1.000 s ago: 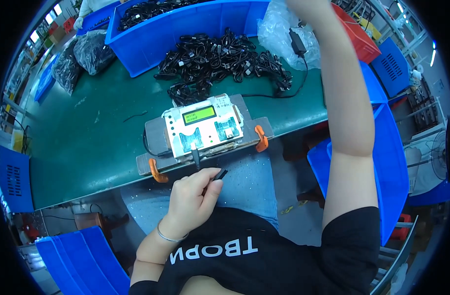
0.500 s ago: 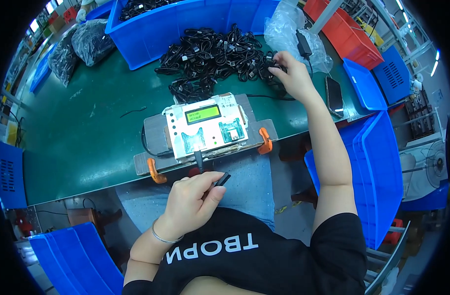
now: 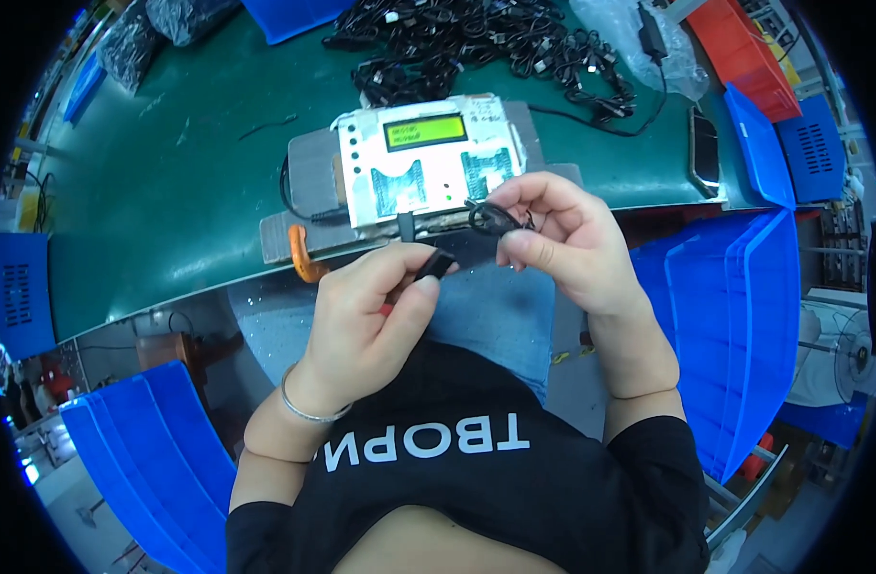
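Observation:
Between the thumb and forefinger of my left hand (image 3: pixel 366 311) is a small black connector (image 3: pixel 436 265). My right hand (image 3: pixel 572 244) pinches a coiled black cable (image 3: pixel 490 218), just off the near right side of a white tester box (image 3: pixel 369 143). The box has a lit yellow-green display (image 3: pixel 424 132) and two green circuit boards on its top. A black plug (image 3: pixel 406 228) sits at its front edge, close above my left fingers. Beyond the box lies a large heap of black cables (image 3: pixel 447 43).
An orange clamp (image 3: pixel 304 254) grips the table's front edge. A phone (image 3: pixel 704 153) lies at the right, near a power adapter (image 3: pixel 651 35) on clear plastic. Blue bins (image 3: pixel 730 325) stand at the right and a blue bin (image 3: pixel 151 459) at lower left.
My right hand has come back from the cable heap toward my left hand, bringing a coiled cable. My left hand still holds the connector. The view has shifted, so the table sits higher.

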`<action>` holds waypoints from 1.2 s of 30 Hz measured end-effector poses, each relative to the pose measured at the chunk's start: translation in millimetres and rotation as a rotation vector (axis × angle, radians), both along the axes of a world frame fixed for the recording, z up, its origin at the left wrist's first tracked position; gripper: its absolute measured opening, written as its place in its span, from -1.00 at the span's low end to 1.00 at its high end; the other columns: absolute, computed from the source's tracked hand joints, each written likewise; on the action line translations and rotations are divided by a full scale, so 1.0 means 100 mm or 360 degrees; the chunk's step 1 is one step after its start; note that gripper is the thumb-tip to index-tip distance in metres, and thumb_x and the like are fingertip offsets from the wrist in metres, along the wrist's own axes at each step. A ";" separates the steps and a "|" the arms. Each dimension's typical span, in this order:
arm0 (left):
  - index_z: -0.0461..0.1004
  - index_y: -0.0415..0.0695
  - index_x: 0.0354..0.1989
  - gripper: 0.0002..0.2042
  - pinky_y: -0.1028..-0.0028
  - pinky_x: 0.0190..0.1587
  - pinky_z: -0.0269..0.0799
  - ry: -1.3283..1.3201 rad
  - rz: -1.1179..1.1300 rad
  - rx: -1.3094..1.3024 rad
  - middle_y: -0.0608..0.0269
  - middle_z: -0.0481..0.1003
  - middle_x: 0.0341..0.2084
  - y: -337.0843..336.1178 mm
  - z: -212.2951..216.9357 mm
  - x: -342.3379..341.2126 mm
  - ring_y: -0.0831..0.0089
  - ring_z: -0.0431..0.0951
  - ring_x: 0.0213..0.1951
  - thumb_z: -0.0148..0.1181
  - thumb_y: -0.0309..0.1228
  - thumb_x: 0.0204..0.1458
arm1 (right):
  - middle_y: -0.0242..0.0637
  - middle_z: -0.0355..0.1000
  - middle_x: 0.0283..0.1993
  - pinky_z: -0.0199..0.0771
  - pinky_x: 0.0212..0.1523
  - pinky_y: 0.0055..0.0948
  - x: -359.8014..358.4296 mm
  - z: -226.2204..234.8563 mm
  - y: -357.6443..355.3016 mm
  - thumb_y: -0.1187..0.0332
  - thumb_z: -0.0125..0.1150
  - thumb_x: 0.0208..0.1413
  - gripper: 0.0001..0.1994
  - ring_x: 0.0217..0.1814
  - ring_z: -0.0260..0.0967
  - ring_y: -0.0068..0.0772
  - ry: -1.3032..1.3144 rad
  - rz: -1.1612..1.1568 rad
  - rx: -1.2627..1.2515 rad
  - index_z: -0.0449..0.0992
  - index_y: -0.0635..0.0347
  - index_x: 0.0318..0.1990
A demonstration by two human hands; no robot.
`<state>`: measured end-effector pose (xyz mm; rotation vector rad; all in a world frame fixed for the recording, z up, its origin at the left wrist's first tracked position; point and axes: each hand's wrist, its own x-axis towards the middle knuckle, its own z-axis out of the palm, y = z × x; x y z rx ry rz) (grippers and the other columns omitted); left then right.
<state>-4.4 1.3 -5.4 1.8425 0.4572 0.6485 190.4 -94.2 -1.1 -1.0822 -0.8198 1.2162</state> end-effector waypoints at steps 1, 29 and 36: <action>0.47 -0.30 -0.26 -0.86 0.55 -0.46 0.33 0.0023 0.0011 -0.0008 0.20 0.45 -0.56 0.01 -0.01 0.00 0.50 0.42 -0.56 0.05 -0.52 0.05 | -0.26 0.42 -0.24 0.42 -0.31 -0.65 -0.05 -0.03 -0.01 0.51 0.23 0.00 -0.64 -0.30 0.41 -0.57 0.0023 0.0011 -0.0008 0.34 0.40 -0.03; 0.47 -0.16 -0.29 -0.85 0.39 -0.48 0.19 0.0476 -0.0165 0.0793 0.22 0.39 -0.56 -0.10 0.01 -0.03 0.29 0.44 -0.52 0.17 -0.48 -0.06 | -0.30 0.47 -0.43 0.33 -0.55 -0.81 -0.08 -0.13 -0.09 0.55 0.28 -0.11 -0.64 -0.47 0.45 -0.62 0.0127 0.0364 -0.0287 0.33 0.29 -0.12; 0.46 -0.15 -0.24 -0.81 0.41 -0.42 0.20 0.0475 -0.0105 0.0856 0.26 0.37 -0.55 -0.15 0.01 0.00 0.34 0.45 -0.48 0.19 -0.46 -0.07 | -0.31 0.47 -0.29 0.36 -0.22 -0.57 -0.16 -0.14 -0.18 0.46 0.27 -0.05 -0.74 -0.23 0.39 -0.60 -0.0958 -0.0032 0.0020 0.44 0.31 -0.18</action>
